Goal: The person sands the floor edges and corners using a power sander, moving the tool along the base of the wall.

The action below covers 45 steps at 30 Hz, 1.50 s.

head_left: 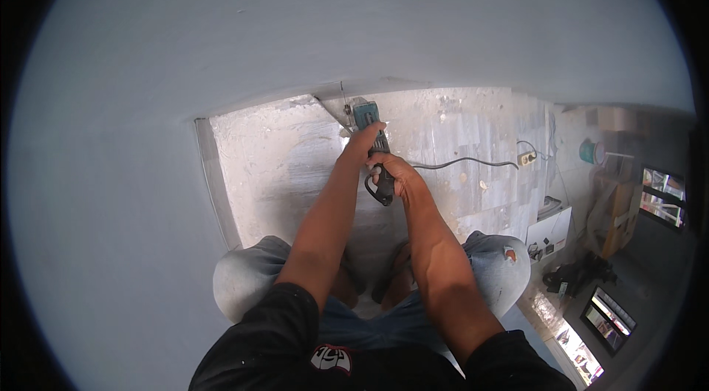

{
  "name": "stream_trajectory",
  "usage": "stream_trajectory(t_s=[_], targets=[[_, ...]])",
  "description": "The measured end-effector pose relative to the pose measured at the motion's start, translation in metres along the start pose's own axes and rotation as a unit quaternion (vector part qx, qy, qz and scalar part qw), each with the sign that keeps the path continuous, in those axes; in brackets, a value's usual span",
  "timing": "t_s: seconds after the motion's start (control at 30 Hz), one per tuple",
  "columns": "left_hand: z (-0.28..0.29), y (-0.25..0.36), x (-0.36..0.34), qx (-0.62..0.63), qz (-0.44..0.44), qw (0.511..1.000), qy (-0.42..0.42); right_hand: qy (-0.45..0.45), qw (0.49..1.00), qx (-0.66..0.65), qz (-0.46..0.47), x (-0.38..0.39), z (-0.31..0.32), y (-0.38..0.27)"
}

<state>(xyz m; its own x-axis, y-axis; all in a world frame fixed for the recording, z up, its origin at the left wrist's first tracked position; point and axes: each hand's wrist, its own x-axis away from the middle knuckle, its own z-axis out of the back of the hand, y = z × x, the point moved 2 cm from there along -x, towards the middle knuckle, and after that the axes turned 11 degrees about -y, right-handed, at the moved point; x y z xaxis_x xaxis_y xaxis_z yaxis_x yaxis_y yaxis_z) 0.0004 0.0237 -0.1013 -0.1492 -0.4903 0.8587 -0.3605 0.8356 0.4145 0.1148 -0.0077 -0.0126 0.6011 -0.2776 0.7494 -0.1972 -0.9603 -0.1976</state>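
A teal and black corded power tool [366, 116] points away from me, its front end at the foot of the grey wall [369, 22], beside a dark slanting piece or crack in the floor edge. My left hand [364, 140] is closed on the tool's body behind the teal front section. My right hand [395, 171] grips the rear handle, lower and to the right. A black cable [465, 162] runs rightward from the tool across the worn, pale floor [266, 184]. What the tool's tip touches is too small to make out.
My bent knees [493, 265] flank my arms. At right are a socket strip [526, 158], a teal bucket [591, 152], cardboard boxes [617, 221], a white board [548, 232], a dark heap [580, 276] and openings in the far wall [663, 191]. A wall [111, 206] rises on my left.
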Motion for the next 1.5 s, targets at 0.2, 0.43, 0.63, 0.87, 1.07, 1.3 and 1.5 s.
stream_trajectory(t_s=[0.2, 0.43, 0.63, 0.87, 1.07, 1.3, 1.5], targets=[[-0.008, 0.009, 0.008, -0.013, 0.016, 1.0, 0.004, 0.018, 1.0, 0.017, -0.019, 0.003, 0.0, -0.007], [-0.008, 0.014, 0.013, -0.001, 0.022, 1.0, -0.009, 0.018, 1.0, 0.008, -0.008, 0.002, -0.003, -0.006], [-0.01, 0.016, 0.014, 0.003, 0.01, 1.0, -0.008, 0.003, 1.0, -0.007, 0.002, -0.001, -0.002, -0.007], [-0.004, 0.014, 0.01, 0.0, 0.022, 1.0, -0.005, 0.014, 1.0, 0.0, -0.006, 0.001, -0.005, -0.006], [-0.006, 0.009, 0.007, 0.006, -0.002, 1.0, -0.005, 0.0, 1.0, 0.008, -0.005, -0.001, 0.0, -0.002], [-0.011, 0.014, 0.02, 0.004, 0.002, 1.0, 0.006, 0.01, 1.0, 0.004, -0.009, 0.003, -0.002, -0.001], [-0.013, 0.015, 0.023, 0.005, -0.009, 1.0, 0.001, 0.022, 1.0, 0.008, -0.004, 0.006, -0.004, -0.004]])
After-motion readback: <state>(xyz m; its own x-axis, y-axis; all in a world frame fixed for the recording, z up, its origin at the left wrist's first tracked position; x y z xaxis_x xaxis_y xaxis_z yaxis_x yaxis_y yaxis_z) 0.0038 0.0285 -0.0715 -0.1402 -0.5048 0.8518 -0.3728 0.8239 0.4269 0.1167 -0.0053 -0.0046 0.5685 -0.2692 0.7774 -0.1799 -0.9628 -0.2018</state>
